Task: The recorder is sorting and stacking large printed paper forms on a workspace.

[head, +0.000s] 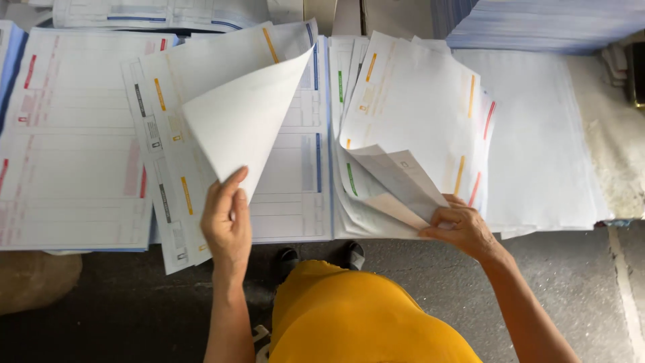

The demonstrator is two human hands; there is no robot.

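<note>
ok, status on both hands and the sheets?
Left hand lifting a curled white sheet off the middle stack. Right hand pinching the fanned sheets, fingers at their lower corner. Nothing in the way.

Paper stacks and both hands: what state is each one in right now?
Left hand: pinching a white sheet.
White sheet: lifted, curled over, blank side up.
Middle stack: flat, partly covered.
Right hand: gripping fanned sheets' corner.
Fanned sheets: raised, spread unevenly.
Left stack: flat, untouched.
Far-right white stack: flat, untouched.
</note>
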